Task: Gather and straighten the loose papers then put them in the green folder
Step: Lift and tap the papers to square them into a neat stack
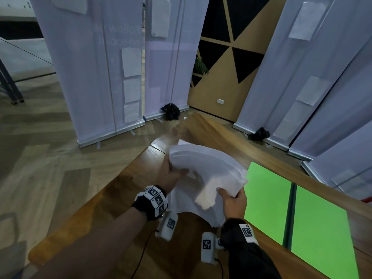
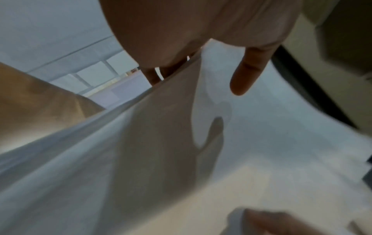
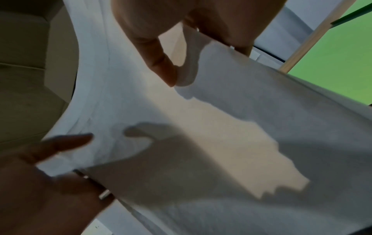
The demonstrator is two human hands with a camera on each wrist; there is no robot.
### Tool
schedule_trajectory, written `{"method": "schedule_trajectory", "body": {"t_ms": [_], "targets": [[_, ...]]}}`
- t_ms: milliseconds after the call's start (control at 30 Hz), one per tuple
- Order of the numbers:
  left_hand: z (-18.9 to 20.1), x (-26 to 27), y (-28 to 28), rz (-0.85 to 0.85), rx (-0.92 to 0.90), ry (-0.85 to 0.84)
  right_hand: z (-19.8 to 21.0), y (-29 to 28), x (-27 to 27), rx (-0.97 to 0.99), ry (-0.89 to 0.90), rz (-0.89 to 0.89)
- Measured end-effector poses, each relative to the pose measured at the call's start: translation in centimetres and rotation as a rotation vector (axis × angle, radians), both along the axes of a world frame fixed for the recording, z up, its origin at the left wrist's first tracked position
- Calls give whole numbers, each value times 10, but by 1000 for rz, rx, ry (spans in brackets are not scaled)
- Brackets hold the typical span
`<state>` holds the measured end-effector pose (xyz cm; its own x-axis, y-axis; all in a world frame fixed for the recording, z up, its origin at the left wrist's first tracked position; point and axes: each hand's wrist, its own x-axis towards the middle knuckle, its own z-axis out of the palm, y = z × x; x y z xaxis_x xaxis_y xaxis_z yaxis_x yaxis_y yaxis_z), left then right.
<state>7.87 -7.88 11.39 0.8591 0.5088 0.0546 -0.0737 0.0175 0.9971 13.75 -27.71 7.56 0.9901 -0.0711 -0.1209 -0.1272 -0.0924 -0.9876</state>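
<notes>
Only my head view shows the open flat green folder (image 1: 267, 190), right of my hands; both my left hand (image 1: 173, 176) and right hand (image 1: 234, 200) clamp the bowed stack of white papers (image 1: 209, 168) between them.

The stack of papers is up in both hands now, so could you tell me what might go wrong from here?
1. The stack of papers bows and its edges are fanned, so sheets may slip out while it is held clear of the table.
2. Left hand and right hand each hold only an edge; squeezing harder could crease the sheets.
3. The green folder lies open near the table's edge; sliding an uneven stack in could push it.
</notes>
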Motion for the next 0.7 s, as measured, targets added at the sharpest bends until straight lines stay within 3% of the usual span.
{"method": "schedule_trajectory", "body": {"t_ms": [67, 167, 300, 400, 567, 700], "targets": [[18, 2, 0, 51, -56, -100, -1, 0, 4, -8, 0, 3], [42, 4, 2, 111, 9, -197, -4, -1, 5, 4, 22, 15], [54, 9, 5, 127, 73, -120, -12, -2, 8, 28, 68, 77], [47, 10, 17, 48, 111, -73, -16, -5, 9, 41, 100, 138], [37, 2, 25, -25, 135, -4, -14, -9, 9, 30, 35, 165], [47, 12, 28, 4, 6, -8, -3, -10, 12, 22, 33, 215]]}}
